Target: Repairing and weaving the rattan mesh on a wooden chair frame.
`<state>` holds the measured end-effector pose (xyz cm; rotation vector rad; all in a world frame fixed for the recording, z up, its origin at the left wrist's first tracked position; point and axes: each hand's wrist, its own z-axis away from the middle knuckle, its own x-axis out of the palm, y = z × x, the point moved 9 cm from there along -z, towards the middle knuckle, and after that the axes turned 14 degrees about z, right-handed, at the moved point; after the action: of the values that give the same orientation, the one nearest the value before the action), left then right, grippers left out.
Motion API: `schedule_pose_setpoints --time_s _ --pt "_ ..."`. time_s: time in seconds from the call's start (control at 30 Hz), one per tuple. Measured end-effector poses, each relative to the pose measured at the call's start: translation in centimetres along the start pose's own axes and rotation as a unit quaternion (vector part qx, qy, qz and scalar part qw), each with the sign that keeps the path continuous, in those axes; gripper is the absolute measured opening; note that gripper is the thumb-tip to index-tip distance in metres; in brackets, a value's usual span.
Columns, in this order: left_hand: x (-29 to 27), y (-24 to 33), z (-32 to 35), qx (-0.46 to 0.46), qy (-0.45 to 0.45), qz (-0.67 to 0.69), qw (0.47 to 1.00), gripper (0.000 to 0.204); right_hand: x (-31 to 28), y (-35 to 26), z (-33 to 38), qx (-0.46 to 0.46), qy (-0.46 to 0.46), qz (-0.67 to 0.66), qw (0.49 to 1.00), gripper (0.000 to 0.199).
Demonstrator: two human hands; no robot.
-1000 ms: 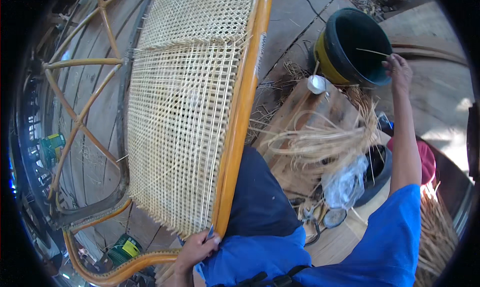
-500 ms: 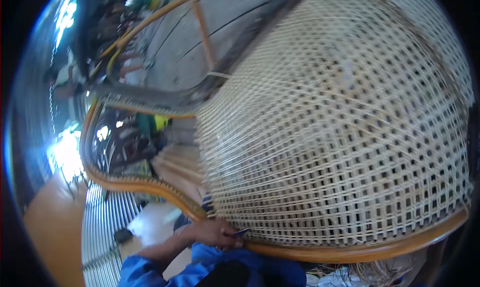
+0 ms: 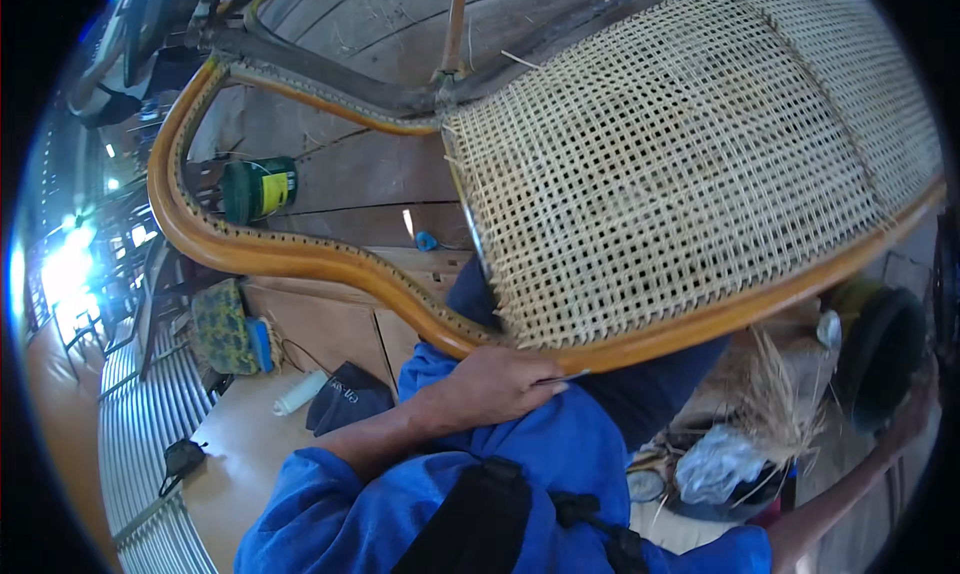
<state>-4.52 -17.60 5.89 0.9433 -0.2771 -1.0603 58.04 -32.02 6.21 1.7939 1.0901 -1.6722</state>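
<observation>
A long curved wooden seat frame (image 3: 290, 262), orange-brown with small holes along its inner edge, lies across my lap. Pale woven cane webbing (image 3: 660, 174) spans its right part; the curved left end holds no weave. My left hand (image 3: 495, 386) is closed against the near rail, with a thin pointed metal tool (image 3: 565, 379) sticking out of its fingers. Far to the right, my right hand (image 3: 908, 414) reaches to a dark bucket (image 3: 880, 349). Its fingers are too unclear there to read.
Beneath the bare frame end stands a green tub with a yellow label (image 3: 262, 190). Left of me are a spotted sponge-like block (image 3: 222, 326), a white tube (image 3: 300, 394) and a dark pouch (image 3: 350, 399). Loose cane strands (image 3: 785, 399) and a clear plastic bag (image 3: 718, 464) lie at right.
The view has shifted, so the frame sits higher in the picture and more of my lap shows. My right hand has come into view beside the bucket. My left hand keeps the tool.
</observation>
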Motion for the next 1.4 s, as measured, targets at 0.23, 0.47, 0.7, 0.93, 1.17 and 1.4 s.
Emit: schedule_pose_setpoints --time_s 0.23,0.47,0.7,0.93,1.17,1.4 --pt "2.2 0.2 2.5 0.065 -0.072 0.007 0.995 0.033 2.6 -40.9 23.8 -0.073 -0.518 -0.199 0.829 0.029" --pt "0.0 -2.5 4.4 0.108 -0.08 0.047 0.99 0.022 3.0 -48.7 29.4 -0.04 -0.474 -0.25 0.843 0.036" --pt "-1.5 -4.4 4.1 0.105 -0.121 0.026 0.987 0.021 3.9 -50.6 29.6 -0.095 -0.433 -0.255 0.859 0.033" --pt "-3.3 -2.6 4.6 0.189 -0.042 -0.079 0.978 0.018 5.1 -50.1 29.1 -0.135 -0.408 -0.233 0.872 0.022" --pt "-9.2 -2.9 1.7 0.094 0.093 -0.226 0.965 0.019 6.4 -45.8 23.9 -0.111 -0.376 -0.118 0.912 0.022" --pt "-9.3 -3.9 0.4 0.051 0.106 -0.268 0.956 0.02 8.3 -44.7 22.9 -0.066 -0.403 -0.071 0.91 0.028"
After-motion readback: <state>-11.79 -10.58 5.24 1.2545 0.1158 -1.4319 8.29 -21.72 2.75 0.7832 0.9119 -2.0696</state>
